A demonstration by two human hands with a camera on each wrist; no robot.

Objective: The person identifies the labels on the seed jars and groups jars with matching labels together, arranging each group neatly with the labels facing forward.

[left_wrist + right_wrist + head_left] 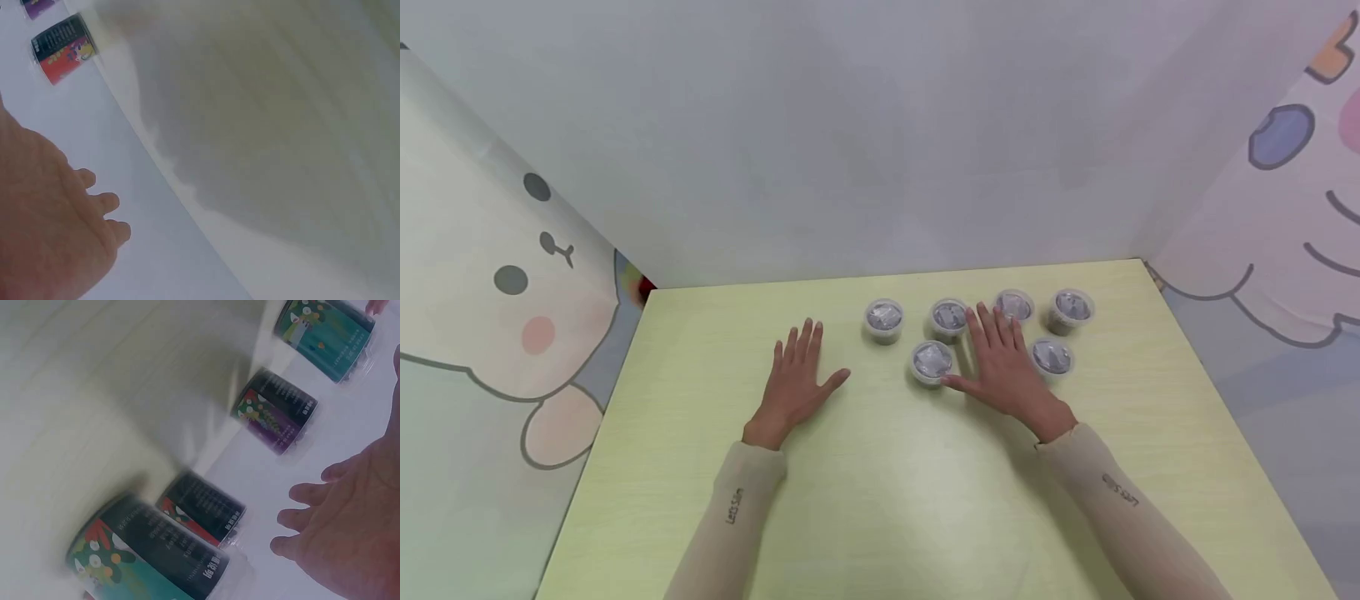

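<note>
My left hand point(792, 382) is stretched out over the left half of the table with its fingers straight and thumb spread, holding nothing. To its right stands the leftmost lidded cup point(883, 322), which shows a red and black label point(64, 50) in the left wrist view. My right hand point(1009, 371) reaches over the group of cups, fingers straight and palm down. Its thumb tip overlaps the edge of the front cup point(932, 363), and its fingertips come between the back middle cup point(949, 318) and another back cup point(1013, 306). Beside its wrist is a partly covered cup point(1052, 357).
One more cup point(1071, 310) stands at the back right. In the right wrist view a teal-labelled cup point(144, 556) and a purple-labelled cup point(275, 412) show their sides. The pale yellow table point(880, 500) ends at a white curtain point(880, 167) with cartoon figures on both sides.
</note>
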